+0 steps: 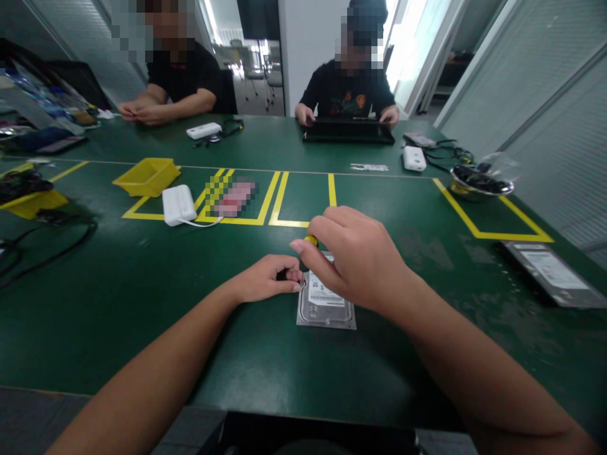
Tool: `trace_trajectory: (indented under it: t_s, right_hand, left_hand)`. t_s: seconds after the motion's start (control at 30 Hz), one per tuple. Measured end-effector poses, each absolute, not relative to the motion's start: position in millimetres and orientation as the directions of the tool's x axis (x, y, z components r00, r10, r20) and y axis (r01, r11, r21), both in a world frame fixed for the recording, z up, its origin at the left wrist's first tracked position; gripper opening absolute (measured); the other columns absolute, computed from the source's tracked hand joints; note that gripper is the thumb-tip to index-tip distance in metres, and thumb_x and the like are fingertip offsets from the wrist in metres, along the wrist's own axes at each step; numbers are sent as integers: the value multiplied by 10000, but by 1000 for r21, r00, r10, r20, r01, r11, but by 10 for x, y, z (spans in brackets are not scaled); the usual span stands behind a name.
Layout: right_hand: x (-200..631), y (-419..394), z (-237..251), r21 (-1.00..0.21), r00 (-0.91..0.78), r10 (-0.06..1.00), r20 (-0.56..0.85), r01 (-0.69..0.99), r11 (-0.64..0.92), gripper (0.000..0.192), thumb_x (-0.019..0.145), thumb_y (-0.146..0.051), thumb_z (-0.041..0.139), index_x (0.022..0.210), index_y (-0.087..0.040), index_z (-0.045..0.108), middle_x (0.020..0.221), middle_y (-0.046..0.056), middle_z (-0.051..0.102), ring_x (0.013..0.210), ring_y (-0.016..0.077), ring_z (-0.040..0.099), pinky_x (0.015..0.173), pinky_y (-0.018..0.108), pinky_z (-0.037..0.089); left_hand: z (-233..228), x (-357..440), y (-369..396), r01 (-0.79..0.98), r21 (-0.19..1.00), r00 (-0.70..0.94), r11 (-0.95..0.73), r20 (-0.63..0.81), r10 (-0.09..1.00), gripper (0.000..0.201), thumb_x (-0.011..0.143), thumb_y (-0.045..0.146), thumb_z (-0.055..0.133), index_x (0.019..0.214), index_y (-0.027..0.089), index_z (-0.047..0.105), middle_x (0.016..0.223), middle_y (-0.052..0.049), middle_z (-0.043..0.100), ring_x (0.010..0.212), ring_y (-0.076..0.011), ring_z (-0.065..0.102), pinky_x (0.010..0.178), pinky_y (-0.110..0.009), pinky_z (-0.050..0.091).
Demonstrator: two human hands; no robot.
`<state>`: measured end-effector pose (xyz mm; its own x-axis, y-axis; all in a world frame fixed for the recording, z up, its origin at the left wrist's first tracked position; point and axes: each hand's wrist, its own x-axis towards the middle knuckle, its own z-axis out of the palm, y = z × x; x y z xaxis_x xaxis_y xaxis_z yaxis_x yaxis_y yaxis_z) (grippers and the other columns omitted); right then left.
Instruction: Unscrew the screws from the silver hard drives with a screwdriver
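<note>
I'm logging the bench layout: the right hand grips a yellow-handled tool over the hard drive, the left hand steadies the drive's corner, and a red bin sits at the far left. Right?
Not quite: the head view shows the bin is yellow, not red. The rest holds: the right hand grips a yellow-handled tool over the hard drive, and the left hand is at its corner.

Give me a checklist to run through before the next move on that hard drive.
1. Hard drive lies flat on the green table, label up: ok.
2. Left hand steadies the drive at its left edge, fingers closed on something small and dark: ok.
3. Right hand grips the yellow-handled tool above the drive: ok.
4. Tool tip seated on the drive: cannot tell, the right hand hides it.
5. Space around the drive free of the white box and black cables: ok.
6. Second drive lies apart at the right: ok.
</note>
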<state>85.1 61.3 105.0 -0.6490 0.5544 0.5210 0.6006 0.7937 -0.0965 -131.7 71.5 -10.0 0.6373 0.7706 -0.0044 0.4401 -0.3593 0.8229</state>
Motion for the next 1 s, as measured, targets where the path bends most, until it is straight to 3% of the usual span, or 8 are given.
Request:
trace_trajectory:
  t_s: [0.17, 0.37, 0.7, 1.0]
  right_hand:
    - [901, 630, 1123, -320, -709, 543, 451, 439, 839, 308, 981, -256, 419, 971, -98, 683, 945, 105, 615, 878, 181, 548, 778, 315, 421]
    - [970, 670, 1164, -397, -750, 445, 489, 263, 879, 303, 944, -92, 412, 1112, -54, 660, 1044, 123, 677, 977, 165, 597, 887, 314, 462]
    - [1026, 687, 1185, -431, -809, 372, 456, 165, 887, 434, 823, 54, 433, 1169, -86, 653, 1239, 110, 681, 1165, 151, 610, 1004, 317, 470]
    - [1006, 688, 1193, -391, -781, 417, 464, 242, 888, 313, 898, -40, 484, 1156, -100, 649, 1137, 70, 704, 1053, 125, 621, 928, 262, 460]
  left_hand:
    - [-100, -1313, 720, 436, 835, 639, -337, -23, 769, 242, 868, 375, 659, 978, 161, 640, 903, -26, 657, 848, -182, 600, 785, -313, 479]
    - [-106, -1308, 726, 411, 854, 652, -320, -31, 757, 210, 877, 352, 659, 936, 152, 634, 855, -9, 630, 801, -159, 586, 749, -287, 453]
    - [-87, -1305, 721, 420, 845, 645, -331, -22, 764, 212, 866, 351, 672, 924, 152, 626, 854, -6, 611, 786, -151, 563, 729, -275, 439]
    - [-87, -1301, 718, 399, 868, 647, -295, -39, 761, 200, 866, 337, 660, 941, 155, 626, 873, -14, 633, 812, -166, 587, 753, -287, 463]
